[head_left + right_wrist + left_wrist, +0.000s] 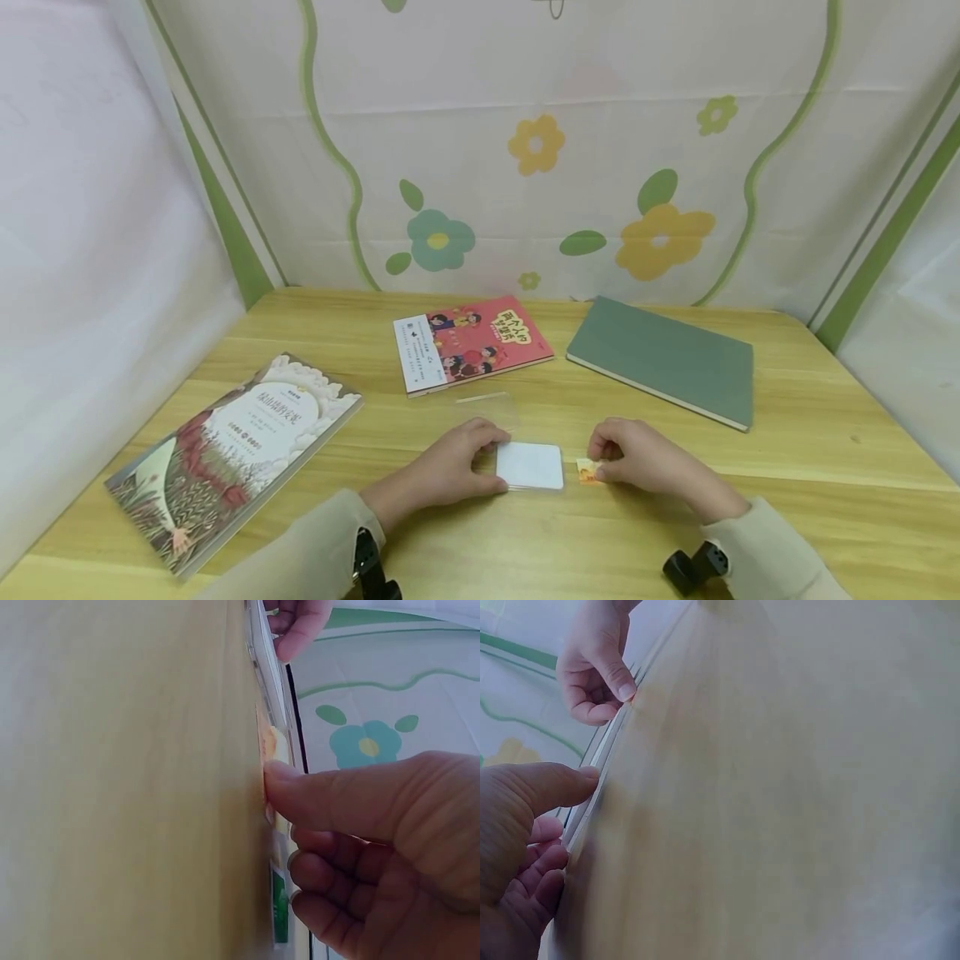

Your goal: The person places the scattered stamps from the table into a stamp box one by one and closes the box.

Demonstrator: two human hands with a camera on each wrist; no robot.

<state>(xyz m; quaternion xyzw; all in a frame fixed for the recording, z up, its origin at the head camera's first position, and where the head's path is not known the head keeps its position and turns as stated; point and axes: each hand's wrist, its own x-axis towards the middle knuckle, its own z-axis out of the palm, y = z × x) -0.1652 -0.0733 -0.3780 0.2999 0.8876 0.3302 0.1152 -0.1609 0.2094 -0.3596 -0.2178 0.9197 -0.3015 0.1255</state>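
A stack of white rounded-corner cards in a shallow clear case lies on the wooden table in the head view. My left hand grips its left side, with the thumb at the near corner and the fingers at the far corner. To the right of the stack, a small orange-and-yellow picture card is pinched between thumb and fingers of my right hand. The right wrist view shows the thumb pressed on this orange card, close to the tabletop. Part of the card is hidden under the fingers.
Behind the stack lies a clear plastic lid. A red picture book and a green hardcover book lie farther back. On the left is a larger illustrated book. A flowered white curtain hangs behind the table.
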